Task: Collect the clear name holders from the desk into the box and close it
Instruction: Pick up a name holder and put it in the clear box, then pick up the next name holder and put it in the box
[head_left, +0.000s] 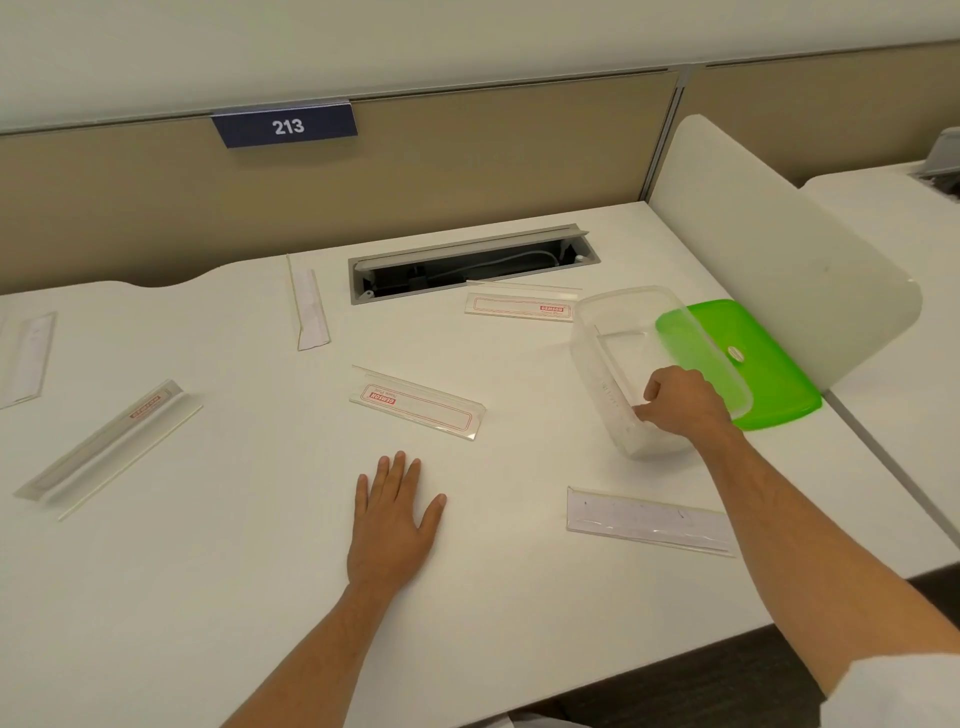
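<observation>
Several clear name holders lie scattered on the white desk (208, 597): one with red print (418, 404) in the middle, one (522, 305) near the cable tray, one (647, 522) at the front right, one (311, 306) at the back, one (104, 447) at the left and one (26, 358) at the far left. A clear plastic box (613, 332) stands tilted at the right, partly over its green lid (763, 364). My right hand (680, 400) grips the box's near rim. My left hand (395, 514) rests flat on the desk, fingers straight, holding nothing.
An open grey cable tray (467, 265) is sunk into the desk at the back. A white divider panel (779, 249) stands along the right side. A beige partition with a blue "213" sign (285, 124) closes off the back. The desk's front edge runs at the lower right.
</observation>
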